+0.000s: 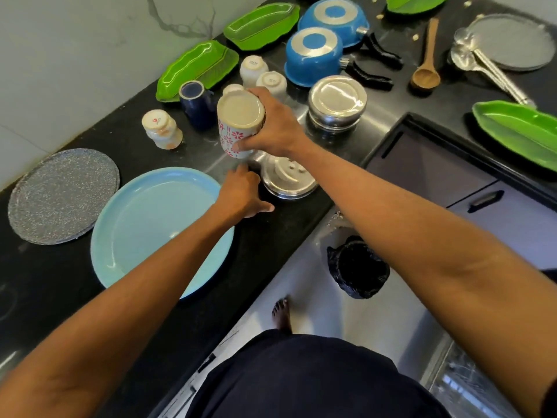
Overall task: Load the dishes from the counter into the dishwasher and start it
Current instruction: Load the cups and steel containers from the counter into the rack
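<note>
A black stone desk (pixel 271 236) carries upturned dishes — a light-blue plate (pixel 144 224) beside a speckled grey plate (pixel 60 194), green leaf-shaped trays (pixel 196 67), two blue saucepans (pixel 313 55), steel pots (pixel 337 104), white cups (pixel 253 67), a navy mug (pixel 196 101) — and a wooden spoon (pixel 426 70).

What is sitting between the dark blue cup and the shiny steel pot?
In the head view, the flowered cup in the right hand sits between the dark blue cup and the steel pot, with upside-down white cups behind.

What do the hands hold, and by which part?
The right hand holds the upside-down floral cup by its side wall. The left hand holds nothing; it rests on the counter.
</note>
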{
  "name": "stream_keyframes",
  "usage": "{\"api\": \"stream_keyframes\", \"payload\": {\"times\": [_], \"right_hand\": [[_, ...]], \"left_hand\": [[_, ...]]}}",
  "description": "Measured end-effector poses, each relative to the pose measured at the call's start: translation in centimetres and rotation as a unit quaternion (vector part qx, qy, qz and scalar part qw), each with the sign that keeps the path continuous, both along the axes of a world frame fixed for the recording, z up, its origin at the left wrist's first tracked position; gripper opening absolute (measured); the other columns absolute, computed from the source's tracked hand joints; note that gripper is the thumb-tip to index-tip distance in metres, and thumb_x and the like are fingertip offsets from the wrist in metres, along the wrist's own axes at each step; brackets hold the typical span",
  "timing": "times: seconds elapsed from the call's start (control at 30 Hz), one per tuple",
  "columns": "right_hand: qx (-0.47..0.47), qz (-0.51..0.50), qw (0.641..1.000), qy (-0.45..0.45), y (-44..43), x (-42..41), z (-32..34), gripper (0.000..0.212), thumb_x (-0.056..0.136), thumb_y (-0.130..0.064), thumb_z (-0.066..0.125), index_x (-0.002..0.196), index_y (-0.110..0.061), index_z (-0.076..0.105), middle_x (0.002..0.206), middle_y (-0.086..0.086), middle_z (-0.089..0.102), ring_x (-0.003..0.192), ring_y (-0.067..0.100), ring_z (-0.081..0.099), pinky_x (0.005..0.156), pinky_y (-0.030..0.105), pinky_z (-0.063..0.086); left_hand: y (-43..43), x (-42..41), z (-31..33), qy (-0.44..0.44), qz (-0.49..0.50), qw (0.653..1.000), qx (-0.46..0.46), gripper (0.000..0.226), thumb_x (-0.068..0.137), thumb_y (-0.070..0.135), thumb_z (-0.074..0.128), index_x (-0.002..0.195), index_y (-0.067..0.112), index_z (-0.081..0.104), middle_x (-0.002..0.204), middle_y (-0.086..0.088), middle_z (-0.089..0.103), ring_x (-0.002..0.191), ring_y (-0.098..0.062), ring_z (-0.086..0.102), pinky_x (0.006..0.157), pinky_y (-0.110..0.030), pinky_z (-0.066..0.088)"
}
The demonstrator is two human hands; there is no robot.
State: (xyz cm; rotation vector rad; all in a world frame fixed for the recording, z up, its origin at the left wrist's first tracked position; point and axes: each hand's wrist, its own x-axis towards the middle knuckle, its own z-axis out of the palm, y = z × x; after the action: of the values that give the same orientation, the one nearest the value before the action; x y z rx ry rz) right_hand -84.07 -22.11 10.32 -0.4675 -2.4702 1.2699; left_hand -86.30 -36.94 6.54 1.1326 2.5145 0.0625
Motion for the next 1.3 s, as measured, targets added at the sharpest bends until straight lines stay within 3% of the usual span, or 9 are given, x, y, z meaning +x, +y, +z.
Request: {"api": "stream_keyframes", "payload": {"times": [0.17,0.27,0.4,0.57,0.77,1.0,1.1,1.23,1.3], "right_hand": [[-0.007,-0.087,0.996,0.033,2.9,7.3,0.3,0.099,0.049,-0.048,0.091,0.132,-0.017,0.049,0.119,-0.006,0.061,0.111,0.014,0.058,0.096,0.039,0.051],[-0.02,-0.146,0.989,0.017,4.5,12.9,-0.5,0.099,0.049,-0.05,0.092,0.133,-0.022,0.047,0.119,-0.009,0.06,0.113,0.015,0.057,0.097,0.039,0.05],[-0.021,-0.208,0.978,0.001,5.9,21.9,-1.9,0.096,0.047,-0.051,0.091,0.13,-0.03,0.048,0.119,-0.012,0.061,0.113,0.015,0.059,0.096,0.044,0.051],[-0.043,-0.285,0.957,-0.026,7.0,35.3,-4.0,0.095,0.042,-0.052,0.088,0.127,-0.029,0.052,0.115,-0.008,0.065,0.108,0.018,0.062,0.093,0.043,0.053],[-0.063,-0.371,0.923,-0.074,6.3,51.5,-6.7,0.092,0.051,-0.043,0.093,0.131,-0.032,0.049,0.12,-0.006,0.066,0.11,0.022,0.061,0.092,0.04,0.052],[-0.127,-0.536,0.832,-0.067,3.7,67.4,-9.9,0.09,0.054,-0.032,0.096,0.131,-0.029,0.048,0.121,-0.005,0.061,0.11,0.021,0.058,0.091,0.041,0.052],[-0.155,-0.603,0.78,-0.06,2.3,73.3,-11.2,0.09,0.057,-0.028,0.096,0.133,-0.027,0.046,0.118,-0.005,0.058,0.109,0.021,0.056,0.091,0.039,0.051],[-0.199,-0.683,0.701,-0.046,1.1,79.9,-13.4,0.097,0.052,-0.031,0.096,0.133,-0.032,0.044,0.125,-0.004,0.058,0.115,0.023,0.055,0.096,0.048,0.051],[-0.223,-0.711,0.665,-0.045,0.9,82.5,-14.4,0.097,0.055,-0.026,0.097,0.135,-0.03,0.043,0.124,-0.005,0.055,0.116,0.021,0.052,0.099,0.045,0.05]], "left_hand": [[0.0,0.8,1.3,0.019,0.005,1.0,-0.016,0.063,0.07,0.056,0.081,0.114,0.014,0.064,0.108,-0.006,0.051,0.091,-0.022,0.049,0.073,-0.033,0.042],[-0.2,2.3,1.9,0.088,0.007,0.996,-0.002,0.051,0.07,0.052,0.081,0.1,0.013,0.067,0.104,-0.01,0.062,0.088,-0.028,0.057,0.065,-0.035,0.041],[-0.1,7.4,1.7,0.13,-0.003,0.99,0.061,0.028,0.074,0.033,0.07,0.096,0.016,0.069,0.102,-0.013,0.066,0.093,-0.037,0.063,0.069,-0.036,0.044],[2.7,16.5,0.3,0.122,-0.034,0.986,0.111,0.021,0.079,0.034,0.064,0.082,0.014,0.07,0.09,-0.015,0.07,0.087,-0.04,0.066,0.072,-0.04,0.05],[7.7,29.1,-2.5,0.015,-0.105,0.989,0.1,0.02,0.081,0.039,0.064,0.077,0.02,0.068,0.09,-0.01,0.073,0.089,-0.036,0.067,0.072,-0.038,0.052],[13.3,44.2,-6.0,-0.056,-0.274,0.96,0.028,0.024,0.081,0.04,0.063,0.078,0.016,0.068,0.077,-0.004,0.067,0.08,-0.033,0.066,0.064,-0.031,0.046],[15.5,50.2,-7.1,-0.082,-0.342,0.936,-0.007,0.023,0.082,0.036,0.063,0.065,0.022,0.058,0.071,-0.001,0.06,0.077,-0.03,0.064,0.062,-0.03,0.042],[19.0,57.2,-9.2,-0.117,-0.419,0.896,-0.09,0.016,0.082,0.028,0.056,0.072,0.017,0.062,0.069,0.0,0.06,0.067,-0.028,0.06,0.061,-0.028,0.045],[20.7,60.1,-10.9,-0.142,-0.465,0.865,-0.124,0.018,0.08,0.026,0.051,0.07,0.013,0.058,0.066,0.0,0.061,0.066,-0.029,0.063,0.058,-0.03,0.045]]}}
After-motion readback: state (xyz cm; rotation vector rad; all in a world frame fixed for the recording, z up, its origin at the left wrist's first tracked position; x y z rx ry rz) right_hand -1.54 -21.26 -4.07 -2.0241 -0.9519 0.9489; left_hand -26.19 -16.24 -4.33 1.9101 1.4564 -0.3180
